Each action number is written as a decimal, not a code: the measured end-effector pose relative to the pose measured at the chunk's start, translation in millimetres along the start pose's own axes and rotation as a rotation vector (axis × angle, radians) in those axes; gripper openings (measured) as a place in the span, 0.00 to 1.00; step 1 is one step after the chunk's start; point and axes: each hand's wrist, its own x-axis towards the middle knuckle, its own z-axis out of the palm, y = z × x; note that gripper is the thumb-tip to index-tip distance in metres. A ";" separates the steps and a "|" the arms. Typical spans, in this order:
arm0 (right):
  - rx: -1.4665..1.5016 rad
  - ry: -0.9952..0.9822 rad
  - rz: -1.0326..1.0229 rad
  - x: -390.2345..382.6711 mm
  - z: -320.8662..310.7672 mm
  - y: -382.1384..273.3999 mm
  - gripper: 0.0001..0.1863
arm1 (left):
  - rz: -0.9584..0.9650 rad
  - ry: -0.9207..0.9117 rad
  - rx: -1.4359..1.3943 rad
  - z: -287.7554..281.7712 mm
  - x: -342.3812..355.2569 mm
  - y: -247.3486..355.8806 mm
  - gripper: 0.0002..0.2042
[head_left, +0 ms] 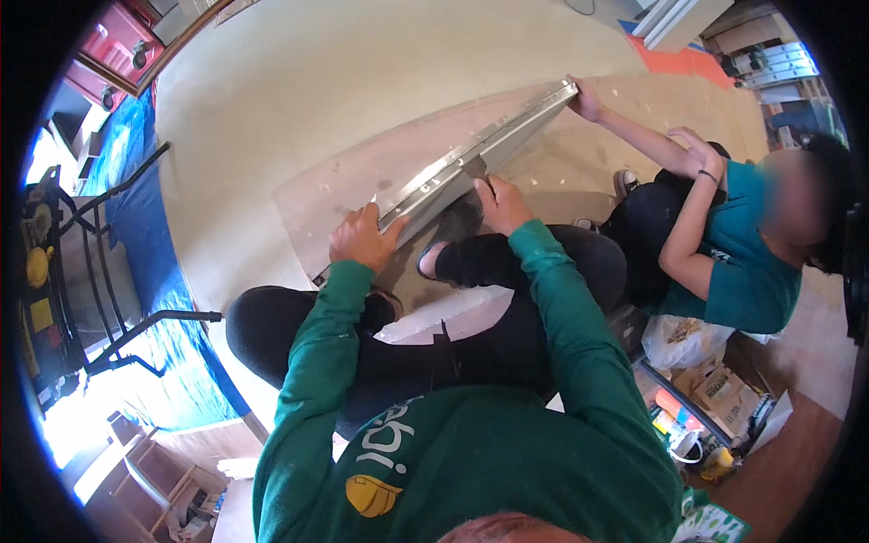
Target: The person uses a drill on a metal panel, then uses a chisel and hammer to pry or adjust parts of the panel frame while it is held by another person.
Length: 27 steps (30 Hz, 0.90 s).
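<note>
Left hand (362,237) pressed, fingers spread, on the metal straightedge (471,156) at frame centre, steadying it; right hand (501,204) gripped a knife against its edge, while a co-worker's hand (586,100) held the far end.

A long metal straightedge (471,158) lies slantwise on a flat board (362,172) on the floor in front of you. Your left hand (362,237) rests on its near end, your right hand (501,204) at its middle. A co-worker's hand (587,100) presses the far end, to your right. A cluttered box (715,407) sits at lower right.
</note>
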 end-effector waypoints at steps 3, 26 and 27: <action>-0.088 -0.005 0.060 -5.8 -3.9 -7.6 0.22 | -0.012 -0.007 -0.031 -1.2 -1.3 -1.7 0.26; -0.024 0.035 0.091 -47.7 9.0 -30.1 0.22 | -0.008 -0.016 0.016 -0.6 5.3 0.2 0.27; -0.043 0.013 0.098 -49.4 10.2 -31.8 0.22 | -0.005 -0.014 0.000 -0.5 3.7 0.3 0.27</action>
